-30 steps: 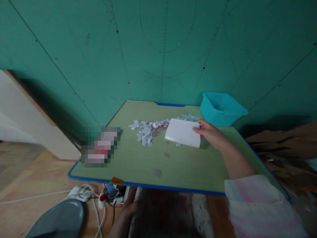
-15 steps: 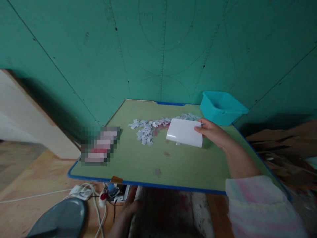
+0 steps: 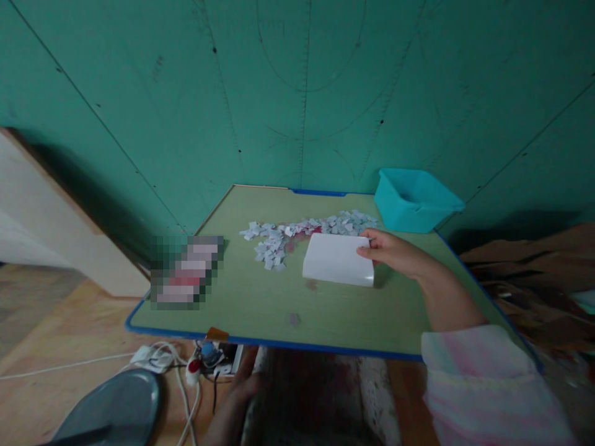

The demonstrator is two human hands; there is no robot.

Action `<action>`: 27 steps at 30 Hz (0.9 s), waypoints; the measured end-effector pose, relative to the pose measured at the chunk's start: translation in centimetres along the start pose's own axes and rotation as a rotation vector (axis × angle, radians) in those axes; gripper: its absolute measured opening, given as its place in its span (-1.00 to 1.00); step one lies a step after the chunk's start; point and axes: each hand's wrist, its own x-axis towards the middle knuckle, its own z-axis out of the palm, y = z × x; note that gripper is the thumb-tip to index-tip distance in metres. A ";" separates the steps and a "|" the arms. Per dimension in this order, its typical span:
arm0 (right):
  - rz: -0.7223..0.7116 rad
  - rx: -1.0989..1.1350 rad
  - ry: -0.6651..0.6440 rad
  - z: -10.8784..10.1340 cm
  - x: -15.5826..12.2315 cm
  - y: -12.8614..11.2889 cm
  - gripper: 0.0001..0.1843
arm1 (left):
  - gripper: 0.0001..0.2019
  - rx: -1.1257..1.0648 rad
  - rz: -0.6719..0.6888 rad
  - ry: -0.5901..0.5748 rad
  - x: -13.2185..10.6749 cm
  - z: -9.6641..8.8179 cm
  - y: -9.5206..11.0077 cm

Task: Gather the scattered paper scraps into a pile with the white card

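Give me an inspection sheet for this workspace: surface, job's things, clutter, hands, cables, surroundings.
Surface: green table with blue edging, some dark stains.
Job's things: white sheet, gripped at its right edge; paper scraps strewn behind it.
Clutter: teal tub at the far right corner; blurred-out item at the left edge.
Grippers: right hand, fingers closed on the white sheet; left hand low under the near edge, blurred.
Cables: white cords and a socket block on the floor.
Surroundings: green wall behind; grey rounded object lower left.

Teal tub point(image 3: 418, 201), white cables point(image 3: 160, 358), perhaps a lid point(image 3: 111, 406).
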 end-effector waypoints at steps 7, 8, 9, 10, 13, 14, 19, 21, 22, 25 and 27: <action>-0.008 -0.001 -0.196 1.4 -0.2 -0.1 -0.79 | -0.61 -0.058 0.104 0.090 0.5 0.1 -0.9; -0.024 0.009 -0.155 1.3 0.0 0.0 -0.78 | -0.59 -0.064 0.097 0.066 0.4 0.2 -0.8; -0.035 0.013 -0.112 1.1 0.1 0.1 -0.78 | -0.55 -0.081 0.070 0.035 0.3 0.3 -0.5; -0.040 0.007 -0.079 0.9 0.3 0.2 -0.78 | -0.52 -0.103 0.042 0.010 0.2 0.4 -0.3; -0.004 -0.050 -0.080 0.9 0.7 0.6 -0.78 | -0.56 -0.073 0.082 0.020 0.0 0.5 0.4; 0.016 -0.068 -0.106 1.1 0.8 0.7 -0.77 | -0.59 -0.041 0.115 0.028 -0.1 0.5 0.5; 0.023 -0.093 -0.288 2.6 0.4 0.8 -0.75 | -0.70 0.009 0.115 0.083 -0.6 1.0 1.2; -0.004 -0.065 -0.304 2.8 0.3 0.7 -0.74 | -0.74 -0.066 0.077 0.054 -0.8 1.3 1.3; -0.013 -0.045 -0.286 2.8 0.3 0.7 -0.73 | -0.75 -0.096 0.064 0.049 -0.9 1.4 1.3; -0.026 -0.011 -0.201 2.6 0.5 0.8 -0.72 | -0.74 -0.114 0.070 0.089 -1.0 1.4 1.2; -0.025 -0.022 -0.185 2.6 0.7 1.0 -0.71 | -0.72 -0.107 0.082 0.060 -0.9 1.3 1.1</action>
